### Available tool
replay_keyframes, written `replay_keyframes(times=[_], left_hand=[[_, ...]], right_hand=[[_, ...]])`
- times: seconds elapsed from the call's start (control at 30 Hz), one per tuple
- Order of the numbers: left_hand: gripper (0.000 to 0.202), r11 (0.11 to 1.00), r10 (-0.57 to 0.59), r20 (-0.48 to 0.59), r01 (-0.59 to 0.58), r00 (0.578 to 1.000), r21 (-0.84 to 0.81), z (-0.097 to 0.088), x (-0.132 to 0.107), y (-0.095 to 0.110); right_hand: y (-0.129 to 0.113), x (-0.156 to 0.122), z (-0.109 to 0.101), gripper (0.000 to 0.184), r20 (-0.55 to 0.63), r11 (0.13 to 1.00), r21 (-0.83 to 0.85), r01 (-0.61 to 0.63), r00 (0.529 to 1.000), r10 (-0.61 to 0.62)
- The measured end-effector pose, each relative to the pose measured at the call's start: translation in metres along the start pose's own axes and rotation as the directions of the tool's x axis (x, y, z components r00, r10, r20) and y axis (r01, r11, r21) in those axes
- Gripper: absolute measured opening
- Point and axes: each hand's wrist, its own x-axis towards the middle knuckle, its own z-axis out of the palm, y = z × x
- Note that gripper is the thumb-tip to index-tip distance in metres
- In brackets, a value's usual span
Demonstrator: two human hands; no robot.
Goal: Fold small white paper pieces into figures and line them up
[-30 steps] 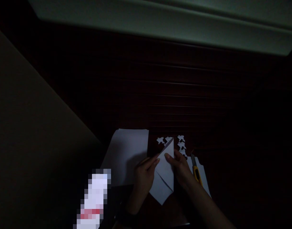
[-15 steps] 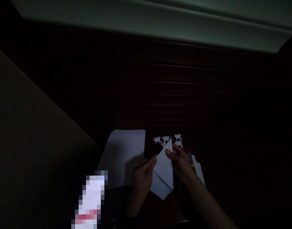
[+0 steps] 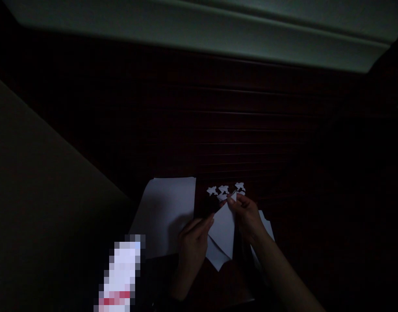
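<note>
Between my hands is a folded sheet of white paper (image 3: 222, 229), with a diagonal flap lying across its lower part and a pointed tip at the top. My left hand (image 3: 195, 240) pinches its left edge, fingers pressed together. My right hand (image 3: 246, 212) grips the paper near the upper tip, thumb on the front face and the other fingers behind. Just beyond the tip lie several small folded paper figures (image 3: 224, 189), partly hidden by the paper and my right hand.
A stack of white paper (image 3: 169, 208) lies to the left, shadowed at its lower right. More white paper (image 3: 266, 225) lies to the right, partly behind my right forearm. A pixelated pale strip (image 3: 119, 268) shows at lower left. The dark table (image 3: 228, 290) meets a ridged dark panel (image 3: 234, 130).
My right thumb has moved up to the paper's tip, and the paper is tilted slightly differently. A yellow-and-dark cutter at right has become hidden behind my right arm. The view has shifted slightly.
</note>
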Motion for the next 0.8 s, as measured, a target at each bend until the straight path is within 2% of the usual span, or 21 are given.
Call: replay_keyframes(times=[0.3, 0.47, 0.63, 0.73, 0.8], left_hand=[[0.026, 0.997, -0.039, -0.022, 0.04, 0.999, 0.063, 0.001, 0.003, 0.001], [0.029, 0.989, -0.147, 0.003, 0.147, 0.989, -0.026, -0.001, 0.007, 0.005], [0.022, 0.958, -0.272, -0.001, 0.271, 0.962, -0.091, -0.003, 0.007, 0.005], [0.023, 0.949, -0.294, -0.009, 0.29, 0.956, -0.122, -0.002, 0.007, 0.005], [0.025, 0.958, -0.265, 0.007, 0.264, 0.964, -0.117, -0.002, 0.006, 0.004]], right_hand=[[0.012, 0.0, 0.008, 0.025, -0.066, 0.999, -0.05, 0.007, 0.998, -0.011], [0.021, -0.009, 0.02, 0.019, 0.001, 0.968, -0.237, 0.078, 0.997, -0.08], [0.027, -0.016, 0.027, 0.017, 0.062, 0.962, -0.26, 0.08, 0.996, -0.066], [0.027, -0.015, 0.027, 0.017, 0.052, 0.958, -0.277, 0.072, 0.997, -0.06], [0.026, -0.015, 0.026, 0.017, 0.038, 0.954, -0.288, 0.08, 0.997, -0.072]])
